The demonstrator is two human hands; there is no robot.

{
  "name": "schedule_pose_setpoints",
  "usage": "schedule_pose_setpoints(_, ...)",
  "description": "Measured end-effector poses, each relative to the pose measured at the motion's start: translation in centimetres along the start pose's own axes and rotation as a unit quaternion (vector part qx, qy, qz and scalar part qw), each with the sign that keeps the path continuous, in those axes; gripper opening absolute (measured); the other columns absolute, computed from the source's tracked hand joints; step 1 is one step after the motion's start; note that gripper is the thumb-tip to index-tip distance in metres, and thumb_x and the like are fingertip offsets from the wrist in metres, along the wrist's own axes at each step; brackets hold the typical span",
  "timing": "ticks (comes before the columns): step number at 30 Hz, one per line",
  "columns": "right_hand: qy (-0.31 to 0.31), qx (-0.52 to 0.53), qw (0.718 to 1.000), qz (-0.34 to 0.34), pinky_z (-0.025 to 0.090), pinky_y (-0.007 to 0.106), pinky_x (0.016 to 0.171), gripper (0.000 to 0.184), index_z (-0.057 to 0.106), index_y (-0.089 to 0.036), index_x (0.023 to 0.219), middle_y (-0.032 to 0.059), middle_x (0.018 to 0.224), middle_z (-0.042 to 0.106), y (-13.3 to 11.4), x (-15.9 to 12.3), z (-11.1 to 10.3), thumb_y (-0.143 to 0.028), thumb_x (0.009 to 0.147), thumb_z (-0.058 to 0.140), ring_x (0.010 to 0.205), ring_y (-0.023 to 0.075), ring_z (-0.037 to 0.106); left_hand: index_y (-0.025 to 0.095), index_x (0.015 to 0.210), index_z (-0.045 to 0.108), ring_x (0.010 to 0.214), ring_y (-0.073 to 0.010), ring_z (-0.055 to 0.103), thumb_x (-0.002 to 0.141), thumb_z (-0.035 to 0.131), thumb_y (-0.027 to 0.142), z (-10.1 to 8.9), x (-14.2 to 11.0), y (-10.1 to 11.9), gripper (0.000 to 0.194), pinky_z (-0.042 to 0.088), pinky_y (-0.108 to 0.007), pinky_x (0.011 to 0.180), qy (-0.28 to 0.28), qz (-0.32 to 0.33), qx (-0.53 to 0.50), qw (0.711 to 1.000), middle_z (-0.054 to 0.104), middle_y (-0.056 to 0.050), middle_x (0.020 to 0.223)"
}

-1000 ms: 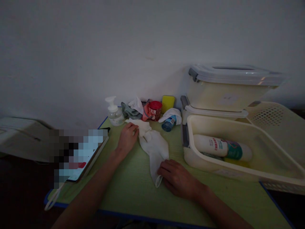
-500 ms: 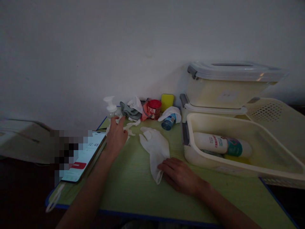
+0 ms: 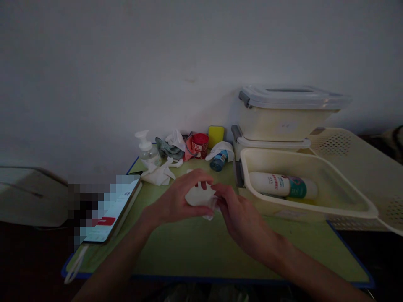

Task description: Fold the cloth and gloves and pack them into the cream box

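A white glove point(image 3: 198, 196) is bunched between my two hands above the green tabletop. Curved around it from the left, my left hand point(image 3: 174, 199) has its thumb below and its fingers above, gripping the glove. The fingers of my right hand point(image 3: 244, 216) pinch the glove's right-hand edge, close to my left fingertips. Much of the glove is covered by the hands. Another crumpled white glove point(image 3: 159, 174) lies on the table behind my left hand, in front of a clear pump bottle point(image 3: 149, 153).
Along the back sit a grey cloth point(image 3: 170, 149), a red container point(image 3: 200, 144), a yellow sponge point(image 3: 216, 135) and a blue bottle point(image 3: 218, 161). On the right, a cream bin point(image 3: 302, 209) holds a white spray can point(image 3: 270, 183). A phone point(image 3: 108, 222) stands left.
My left hand has come from the crumpled glove at the back to the glove in my right hand. That glove, flat on the table before, is now lifted and bunched between both hands.
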State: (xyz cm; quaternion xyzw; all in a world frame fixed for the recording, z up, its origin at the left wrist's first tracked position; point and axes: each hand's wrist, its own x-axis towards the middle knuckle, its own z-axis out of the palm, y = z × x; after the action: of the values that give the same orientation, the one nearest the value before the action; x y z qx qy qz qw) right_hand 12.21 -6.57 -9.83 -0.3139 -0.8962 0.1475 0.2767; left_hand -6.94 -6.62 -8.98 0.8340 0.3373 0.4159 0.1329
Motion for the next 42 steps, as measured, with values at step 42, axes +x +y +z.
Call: schedule_pose_setpoints(42,-0.076,-0.105,0.968,-0.214,0.046,0.023,0.065,0.014,0.068,-0.015,0.075,0.0012,0.079,0.064,3.6,12.7,-11.9,-0.020,0.081,0.058,0.067,0.0092,0.059,0.013,0.063,0.070,0.060,-0.0096,0.060,0.061,0.068,0.026,-11.8,10.4,-1.3,0.013,0.044,-0.020,0.057,-0.126,-0.118,0.114,0.978,0.065,-0.001,0.079)
